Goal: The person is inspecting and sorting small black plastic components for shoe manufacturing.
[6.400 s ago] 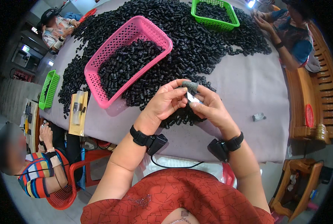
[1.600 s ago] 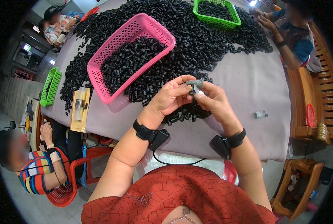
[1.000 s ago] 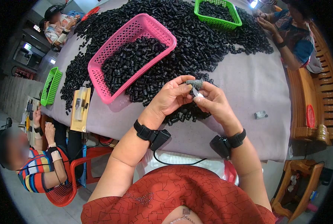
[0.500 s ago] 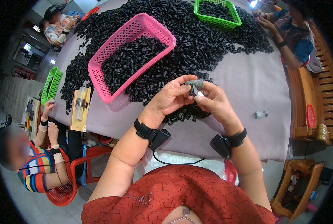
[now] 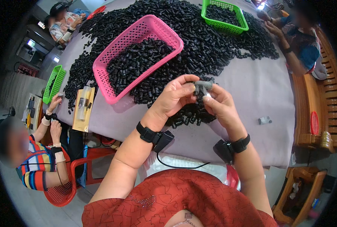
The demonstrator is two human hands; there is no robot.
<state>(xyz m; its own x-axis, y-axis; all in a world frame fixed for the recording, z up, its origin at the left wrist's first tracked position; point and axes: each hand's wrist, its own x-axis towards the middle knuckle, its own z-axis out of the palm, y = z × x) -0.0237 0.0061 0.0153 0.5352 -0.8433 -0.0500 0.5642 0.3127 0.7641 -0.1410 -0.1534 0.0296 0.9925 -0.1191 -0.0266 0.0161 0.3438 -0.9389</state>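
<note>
In front of me, over the near edge of the black heap, both my hands are raised and meet. My left hand [image 5: 175,95] pinches one end of a small grey-green cylindrical piece [image 5: 203,84] between thumb and fingers. My right hand [image 5: 220,101] is closed close against it, its thumb and fingertips on a small pale, shiny piece [image 5: 205,93] beneath the cylinder. Motion smears both pieces, so their exact kind cannot be told. Below my fingers lie several small black cylindrical parts [image 5: 187,116].
A pink basket [image 5: 138,76] of black parts rests on the large black heap [image 5: 198,45]. Green baskets stand far right [image 5: 224,27] and left [image 5: 48,99]. A small grey cylinder [image 5: 264,120] lies on the grey cloth at right. A yellow board [image 5: 79,123] bears a clear tube. Other people sit around.
The pale piece and the cylinder between my hands have shifted slightly and look blurred now. The whole view has moved a little; my hands stay in nearly the same place.
</note>
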